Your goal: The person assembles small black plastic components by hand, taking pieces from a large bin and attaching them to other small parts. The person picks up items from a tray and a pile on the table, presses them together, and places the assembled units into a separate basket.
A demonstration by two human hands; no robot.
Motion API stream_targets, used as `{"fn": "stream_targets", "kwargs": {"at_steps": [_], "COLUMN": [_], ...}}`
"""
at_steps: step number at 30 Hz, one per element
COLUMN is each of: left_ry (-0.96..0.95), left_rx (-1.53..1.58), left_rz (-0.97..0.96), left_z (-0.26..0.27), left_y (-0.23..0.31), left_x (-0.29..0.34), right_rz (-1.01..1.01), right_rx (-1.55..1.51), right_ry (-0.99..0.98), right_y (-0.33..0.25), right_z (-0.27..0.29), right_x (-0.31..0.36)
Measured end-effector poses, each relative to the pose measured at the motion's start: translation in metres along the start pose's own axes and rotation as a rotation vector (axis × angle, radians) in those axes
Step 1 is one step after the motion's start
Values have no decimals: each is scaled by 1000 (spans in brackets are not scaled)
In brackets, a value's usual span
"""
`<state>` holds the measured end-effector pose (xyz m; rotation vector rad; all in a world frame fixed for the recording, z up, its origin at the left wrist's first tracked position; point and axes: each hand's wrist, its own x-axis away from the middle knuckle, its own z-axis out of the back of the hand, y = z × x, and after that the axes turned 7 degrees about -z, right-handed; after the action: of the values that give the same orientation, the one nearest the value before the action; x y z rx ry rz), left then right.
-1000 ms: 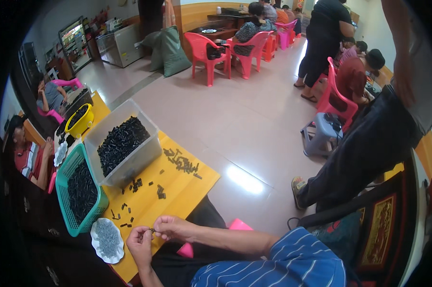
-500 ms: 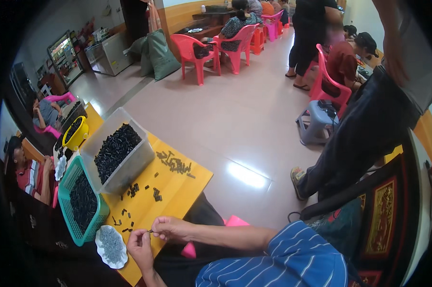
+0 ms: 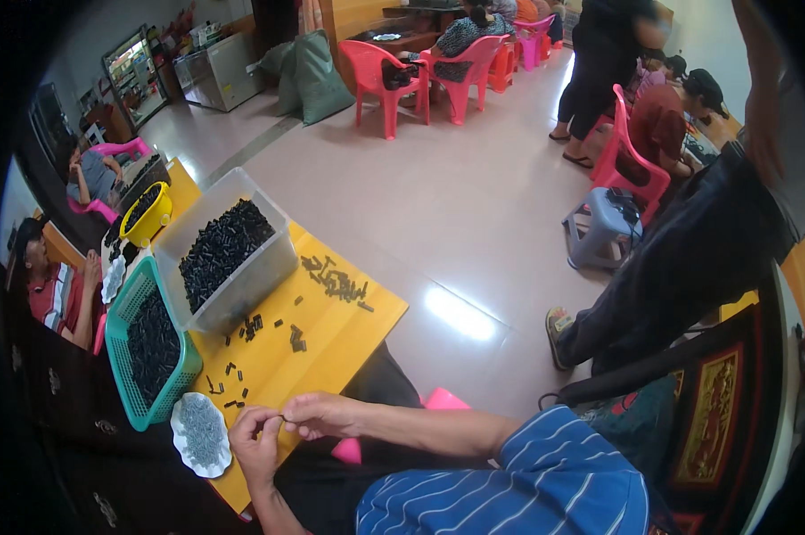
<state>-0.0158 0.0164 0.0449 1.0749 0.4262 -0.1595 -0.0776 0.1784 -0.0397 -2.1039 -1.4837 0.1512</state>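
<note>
Above the near edge of the yellow table (image 3: 336, 343), my two hands meet fingertip to fingertip. My left hand (image 3: 254, 446) is closed in a pinch, and my right hand (image 3: 320, 415) pinches from the other side. Between them shows a small dark piece (image 3: 282, 418), too small to make out fully. Short black tubes (image 3: 233, 368) lie loose just beyond my left hand. Beside that hand is a white scalloped dish (image 3: 181, 443) filled with small silvery pieces.
A green basket (image 3: 115, 357) and a clear plastic bin (image 3: 273, 267) hold many black tubes; a yellow basket (image 3: 159, 217) stands behind. More tubes (image 3: 336, 279) lie at the table's far right. A person stands at right, near a grey stool (image 3: 603, 227). Others sit on pink chairs (image 3: 474, 67).
The view has shifted slightly, so the room sits a little differently in it. My hands stay together at the table edge, still pinching, with the fingers slightly rearranged.
</note>
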Motion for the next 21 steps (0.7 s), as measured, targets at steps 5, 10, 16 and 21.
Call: {"fn": "stream_targets", "kwargs": {"at_steps": [5, 10, 16, 21], "left_ry": [-86, -58, -137, -148], "left_rx": [-57, -33, -444, -488], "left_rz": [-23, -15, -226, -278], "left_z": [-2, -7, -15, -22], "left_y": [16, 17, 13, 1], "left_x": [-12, -8, -7, -8], "right_rz": [19, 21, -2, 37], "right_rx": [54, 33, 17, 3], "right_ry": [-98, -124, -21, 19], "right_y": [1, -6, -7, -4], "right_z": [4, 3, 1, 5], "right_x": [-4, -1, -1, 1]}}
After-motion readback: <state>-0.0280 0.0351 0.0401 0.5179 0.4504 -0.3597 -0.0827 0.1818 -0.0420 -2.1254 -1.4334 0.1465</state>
